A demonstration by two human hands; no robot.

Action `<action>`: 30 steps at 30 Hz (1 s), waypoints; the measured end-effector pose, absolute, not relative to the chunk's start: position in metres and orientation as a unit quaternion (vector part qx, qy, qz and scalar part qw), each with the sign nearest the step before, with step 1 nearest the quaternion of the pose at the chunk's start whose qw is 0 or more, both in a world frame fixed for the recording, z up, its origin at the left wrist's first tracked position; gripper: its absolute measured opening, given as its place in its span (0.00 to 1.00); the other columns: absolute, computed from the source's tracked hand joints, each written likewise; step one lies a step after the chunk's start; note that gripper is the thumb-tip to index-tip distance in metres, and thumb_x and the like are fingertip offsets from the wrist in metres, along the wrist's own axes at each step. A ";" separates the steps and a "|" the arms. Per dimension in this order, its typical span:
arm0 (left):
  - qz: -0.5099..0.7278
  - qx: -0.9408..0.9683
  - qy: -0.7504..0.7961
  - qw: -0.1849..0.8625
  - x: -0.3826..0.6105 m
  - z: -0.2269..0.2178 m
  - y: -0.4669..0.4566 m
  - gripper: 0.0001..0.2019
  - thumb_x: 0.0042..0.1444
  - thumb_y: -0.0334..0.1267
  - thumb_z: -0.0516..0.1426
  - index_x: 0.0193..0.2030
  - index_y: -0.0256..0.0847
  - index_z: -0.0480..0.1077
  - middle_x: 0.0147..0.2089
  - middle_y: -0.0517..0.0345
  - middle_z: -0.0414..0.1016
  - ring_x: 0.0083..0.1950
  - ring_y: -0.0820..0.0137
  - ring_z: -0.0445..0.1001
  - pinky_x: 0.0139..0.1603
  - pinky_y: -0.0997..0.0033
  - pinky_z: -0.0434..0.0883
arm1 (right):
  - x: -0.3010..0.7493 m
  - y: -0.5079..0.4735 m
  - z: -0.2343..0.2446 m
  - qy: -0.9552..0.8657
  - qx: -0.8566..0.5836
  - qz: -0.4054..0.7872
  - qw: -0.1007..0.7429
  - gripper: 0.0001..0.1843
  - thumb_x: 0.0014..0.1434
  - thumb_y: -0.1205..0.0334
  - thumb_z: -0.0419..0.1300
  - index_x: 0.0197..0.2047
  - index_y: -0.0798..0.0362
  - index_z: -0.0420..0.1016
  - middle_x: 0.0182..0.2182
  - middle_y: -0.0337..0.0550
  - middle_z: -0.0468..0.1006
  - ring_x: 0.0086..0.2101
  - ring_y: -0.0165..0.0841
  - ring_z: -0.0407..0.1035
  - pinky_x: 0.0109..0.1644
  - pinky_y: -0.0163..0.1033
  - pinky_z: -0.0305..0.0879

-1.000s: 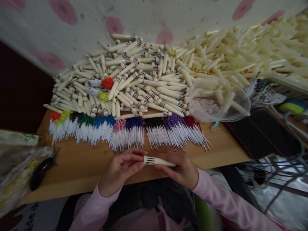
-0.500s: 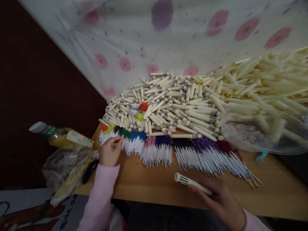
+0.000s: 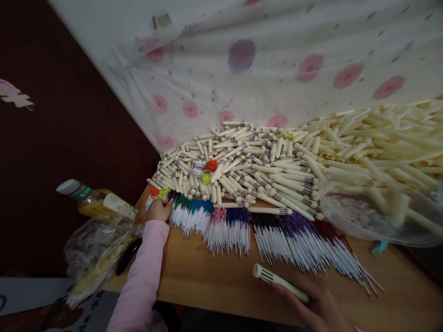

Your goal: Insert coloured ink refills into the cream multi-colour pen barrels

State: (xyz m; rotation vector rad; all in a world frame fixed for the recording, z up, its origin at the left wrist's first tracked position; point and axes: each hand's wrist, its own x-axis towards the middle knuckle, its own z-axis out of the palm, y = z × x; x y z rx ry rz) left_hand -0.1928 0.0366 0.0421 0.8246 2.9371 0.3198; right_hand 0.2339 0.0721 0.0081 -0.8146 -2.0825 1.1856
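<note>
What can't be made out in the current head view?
All head view:
- Left hand: whether it holds anything; the hand itself hides its grip.
- Pen barrel: most of the inside, hidden by its own wall.
- Right hand: lower part cut off by the bottom edge.
- Clear plastic bowl: far right part cut off by the right edge.
- Bottle label: print too small and blurred.

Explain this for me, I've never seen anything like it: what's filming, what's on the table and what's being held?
There is no machine here, just a person working bare-handed. Every picture comes from one camera worn on the head, looking forward and down. On the wooden table lie pen refills grouped by colour, with piles of multicolour pen barrels and plain cream tubes behind. The right hand holds one slotted barrel. The left hand is at the refills' left end; whether it grips one is hidden.
</note>
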 end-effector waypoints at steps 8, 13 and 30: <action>0.212 0.241 0.944 0.078 -0.201 0.050 0.033 0.12 0.62 0.41 0.58 0.49 0.37 0.71 0.51 0.51 0.74 0.49 0.62 0.75 0.49 0.54 0.73 | 0.234 0.072 0.011 -0.757 -0.316 0.457 0.343 0.19 0.65 0.45 0.53 0.38 0.46 0.81 0.27 0.42 0.81 0.27 0.38 0.76 0.30 0.34 0.74; 0.386 0.256 0.874 0.149 -0.195 0.067 0.025 0.12 0.62 0.44 0.57 0.42 0.35 0.71 0.35 0.59 0.74 0.29 0.73 0.72 0.30 0.70 0.72 | 0.236 0.067 0.002 -0.716 -0.355 0.452 0.397 0.20 0.66 0.44 0.50 0.43 0.46 0.78 0.36 0.47 0.82 0.37 0.41 0.77 0.44 0.37 0.75; 0.581 0.374 0.510 0.512 0.083 0.038 0.029 0.16 0.56 0.51 0.61 0.35 0.40 0.64 0.27 0.63 0.74 0.16 0.83 0.60 0.15 0.84 0.57 | 0.228 0.073 0.003 -0.713 -0.274 0.532 0.366 0.20 0.64 0.52 0.55 0.24 0.51 0.59 0.21 0.33 0.58 0.23 0.27 0.55 0.27 0.33 0.52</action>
